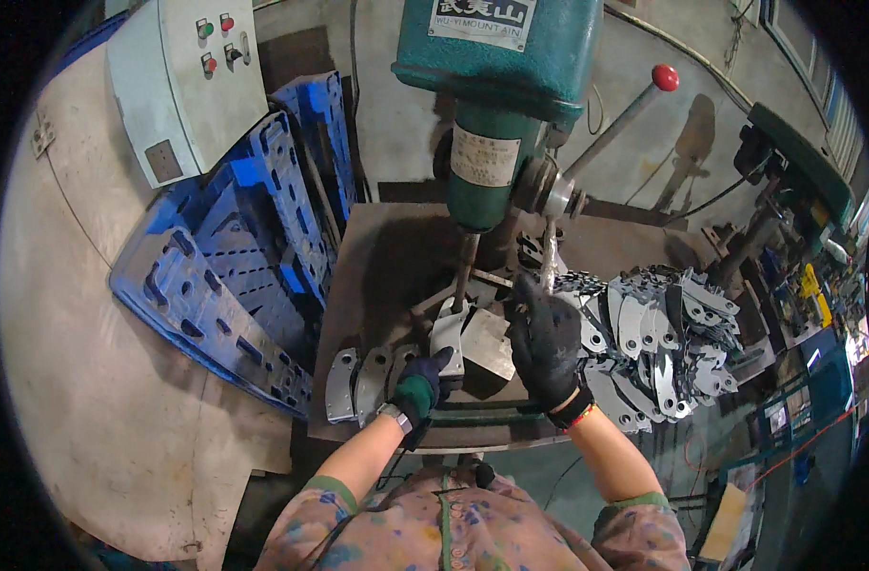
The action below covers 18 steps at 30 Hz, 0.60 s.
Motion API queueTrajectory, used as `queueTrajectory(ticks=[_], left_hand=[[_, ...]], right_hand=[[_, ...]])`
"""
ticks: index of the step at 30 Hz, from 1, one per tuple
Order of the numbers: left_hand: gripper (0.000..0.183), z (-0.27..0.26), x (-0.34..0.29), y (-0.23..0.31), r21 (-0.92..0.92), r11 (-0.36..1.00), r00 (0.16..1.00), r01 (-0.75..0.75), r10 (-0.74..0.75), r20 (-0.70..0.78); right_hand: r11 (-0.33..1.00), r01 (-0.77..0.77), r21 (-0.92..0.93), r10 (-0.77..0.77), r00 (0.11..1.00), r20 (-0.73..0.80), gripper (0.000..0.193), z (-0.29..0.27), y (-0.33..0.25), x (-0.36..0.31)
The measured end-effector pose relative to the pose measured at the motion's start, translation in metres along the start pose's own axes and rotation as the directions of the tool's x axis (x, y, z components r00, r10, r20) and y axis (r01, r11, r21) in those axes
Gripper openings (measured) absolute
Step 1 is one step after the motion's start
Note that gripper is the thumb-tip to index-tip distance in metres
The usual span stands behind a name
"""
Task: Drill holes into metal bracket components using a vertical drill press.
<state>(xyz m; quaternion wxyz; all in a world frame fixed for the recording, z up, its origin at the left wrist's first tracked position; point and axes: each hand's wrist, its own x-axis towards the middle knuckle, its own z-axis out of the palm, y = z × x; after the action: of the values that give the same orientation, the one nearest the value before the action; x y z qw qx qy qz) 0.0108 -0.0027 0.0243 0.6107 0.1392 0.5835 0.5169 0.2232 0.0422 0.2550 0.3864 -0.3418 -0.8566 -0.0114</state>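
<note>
My left hand (423, 383), in a dark glove with a green cuff, grips the lower end of a curved metal plate (447, 335). The plate's upper end sits under the spindle (467, 268) of a green drill press (496, 57). Beside the plate, to its right, lies a flat metal block (489, 344). My right hand (546, 347), in a black glove, is closed around the lower end of a feed lever (550, 255), whose tip it hides. Several similar plates (341, 385) lie in a row left of my left hand.
A large heap of metal plates (644, 333) covers the right side of the worktable (377, 238). Another lever arm with a red knob (664, 78) sticks up to the right. Blue plastic pallets (216, 314) lean at the left, below a control box (192, 86).
</note>
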Motion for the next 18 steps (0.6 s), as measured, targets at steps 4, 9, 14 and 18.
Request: queueTrajectory(ticks=[4,9,14,18], left_hand=[[0.042,-0.006,0.007,-0.017,0.266,0.925,0.962,-0.271,0.268,0.048],[0.043,-0.033,0.041,-0.039,0.632,0.664,0.876,-0.400,0.480,0.050],[0.042,-0.034,0.047,-0.051,0.727,0.438,0.770,-0.529,0.608,0.194],[0.043,-0.037,0.051,-0.055,0.712,0.501,0.784,-0.492,0.610,0.113]], right_hand=[[0.997,-0.072,-0.006,0.068,0.959,-0.275,0.077,0.050,0.035,-0.010],[0.932,-0.208,0.297,0.274,0.940,-0.202,0.085,0.094,0.065,-0.015],[0.809,-0.360,0.464,0.432,0.900,-0.054,0.087,0.111,0.093,-0.016],[0.723,-0.485,0.491,0.547,0.837,0.022,0.076,0.132,0.118,-0.015]])
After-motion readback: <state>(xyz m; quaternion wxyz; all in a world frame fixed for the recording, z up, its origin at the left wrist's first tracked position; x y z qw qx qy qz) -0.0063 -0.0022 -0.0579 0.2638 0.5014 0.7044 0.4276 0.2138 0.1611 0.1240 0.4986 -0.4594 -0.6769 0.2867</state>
